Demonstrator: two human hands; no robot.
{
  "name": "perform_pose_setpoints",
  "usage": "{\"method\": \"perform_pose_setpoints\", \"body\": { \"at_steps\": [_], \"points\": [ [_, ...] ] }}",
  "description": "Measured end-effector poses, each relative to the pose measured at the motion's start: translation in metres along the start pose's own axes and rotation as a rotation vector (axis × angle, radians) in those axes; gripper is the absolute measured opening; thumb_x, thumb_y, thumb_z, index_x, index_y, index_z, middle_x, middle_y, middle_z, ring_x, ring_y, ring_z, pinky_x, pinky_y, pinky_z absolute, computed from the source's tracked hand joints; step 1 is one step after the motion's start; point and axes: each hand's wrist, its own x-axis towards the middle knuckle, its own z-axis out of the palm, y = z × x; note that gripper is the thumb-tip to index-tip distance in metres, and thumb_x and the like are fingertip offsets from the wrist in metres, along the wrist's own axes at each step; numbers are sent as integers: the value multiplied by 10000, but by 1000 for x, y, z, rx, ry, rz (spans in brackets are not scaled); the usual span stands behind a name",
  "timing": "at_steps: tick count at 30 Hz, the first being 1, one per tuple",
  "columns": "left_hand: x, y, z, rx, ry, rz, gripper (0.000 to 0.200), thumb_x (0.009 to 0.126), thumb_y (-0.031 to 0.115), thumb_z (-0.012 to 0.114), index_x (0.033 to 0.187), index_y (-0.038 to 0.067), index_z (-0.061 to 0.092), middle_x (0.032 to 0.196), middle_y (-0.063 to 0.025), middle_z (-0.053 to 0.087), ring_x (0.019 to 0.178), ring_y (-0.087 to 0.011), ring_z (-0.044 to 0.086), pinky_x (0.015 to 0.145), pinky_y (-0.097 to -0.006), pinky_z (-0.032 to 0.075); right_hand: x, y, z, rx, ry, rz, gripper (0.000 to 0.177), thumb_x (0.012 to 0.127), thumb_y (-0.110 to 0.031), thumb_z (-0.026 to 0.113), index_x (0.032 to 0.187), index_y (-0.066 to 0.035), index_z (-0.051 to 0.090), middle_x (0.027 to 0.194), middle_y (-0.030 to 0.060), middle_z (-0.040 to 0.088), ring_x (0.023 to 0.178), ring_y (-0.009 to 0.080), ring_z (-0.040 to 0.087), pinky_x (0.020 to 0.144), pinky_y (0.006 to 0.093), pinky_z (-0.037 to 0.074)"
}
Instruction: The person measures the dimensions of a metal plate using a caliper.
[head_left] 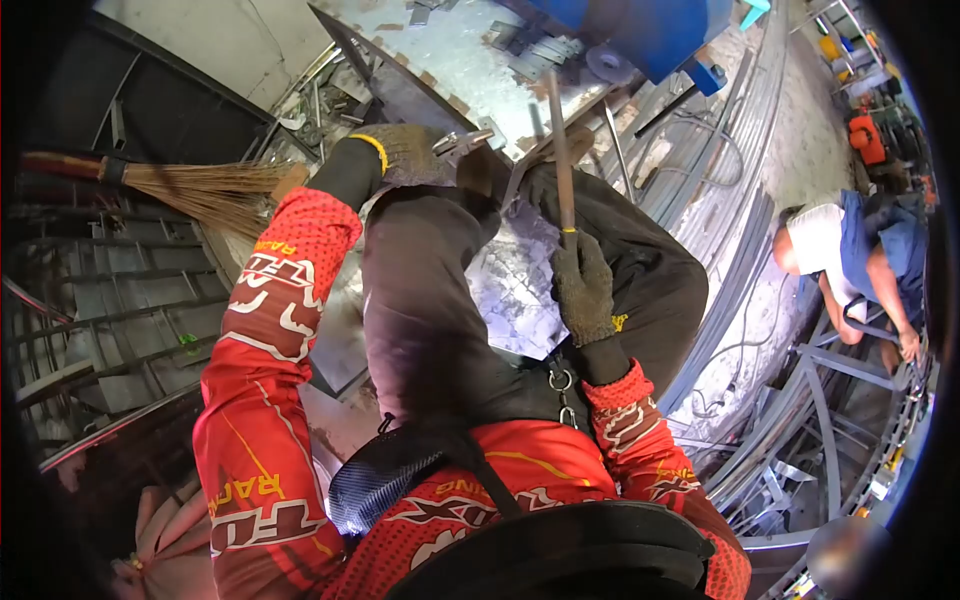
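Observation:
My left hand (408, 154), in a dark knit glove with a yellow cuff, is closed around silver pliers (463, 142) at the edge of the metal work surface (455, 50). My right hand (585, 290), also gloved, rests between my knees. It is closed on the long brown handle of what looks like a hammer (562, 160), which points up and away from me. The hammer's far end is blurred over small flat metal pieces (510, 40) on the work surface. What the pliers' jaws grip, if anything, I cannot make out.
A straw broom (200, 185) lies at the left beside a metal grid (120, 310). Ahead stands a blue container (640, 30). Long metal bars (740, 260) run along the floor at my right. Further right, another person (850, 250) bends over metal frames (830, 420).

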Motion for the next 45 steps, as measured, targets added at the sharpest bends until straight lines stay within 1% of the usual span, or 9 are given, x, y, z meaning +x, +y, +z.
{"method": "perform_pose_setpoints", "body": {
  "at_steps": [7,8,9,11,22,30,33,41,45],
  "points": [
    [-11,16,28,-793,-58,-180,528,949,362,715,1383,108,553,924,-118,676,771,-257,706,656,-380,610,-1,-7,-3,57,-38,154,341,992,-206,641,1239,27,618,887,198,665,776,283,667,701,418,513],
    [31,-30,100,-626,290,358,441,978,333,680,1326,97,549,836,-81,619,619,-208,652,506,-373,571,0,-6,-1,66,-34,152,341,992,-206,641,1239,27,618,887,198,665,776,283,667,701,418,513],
    [-15,33,62,-1215,46,-159,351,996,289,656,1259,90,536,774,-69,595,523,-207,600,469,-374,550,-1,-3,2,-12,-37,103,353,991,-218,638,1245,25,612,907,216,668,810,327,675,721,441,513],
    [2,30,107,-1212,129,-181,324,996,266,668,1219,78,527,733,-64,587,472,-198,573,433,-356,520,-1,-5,4,-94,-38,52,366,990,-231,635,1251,24,607,927,234,672,843,370,682,742,464,513],
    [2,78,135,-1551,223,-188,429,854,119,712,1237,62,529,726,-50,573,489,-177,563,443,-362,498,2,-23,19,-107,-193,80,347,1010,-274,625,1241,-16,602,924,276,679,884,467,689,717,536,502],
    [3,79,143,-1563,258,-166,385,883,104,663,1236,71,513,730,-66,550,483,-199,556,429,-382,483,59,-18,51,-767,-79,-545,300,1056,-247,548,1255,-27,598,934,240,652,808,394,696,587,516,500],
    [10,73,151,-1526,285,-141,302,895,103,635,1179,95,533,724,-74,552,481,-208,552,426,-382,477,48,-40,39,-487,-178,-52,233,1056,-207,548,1198,-31,601,932,217,647,741,381,681,544,507,487],
    [16,65,157,-1680,153,-153,258,944,117,624,1175,175,525,659,-27,510,416,-182,485,355,-375,419,57,-22,45,-456,-123,-161,236,1038,-179,562,1197,-8,597,991,216,619,737,382,676,557,495,499],
    [7,63,141,-1707,182,-148,367,849,49,685,1196,60,567,779,-23,577,632,-158,582,571,-308,486,65,-16,46,-666,-90,-678,214,1026,-131,550,1183,10,582,1028,209,599,775,404,680,585,492,505]
  ]
}}
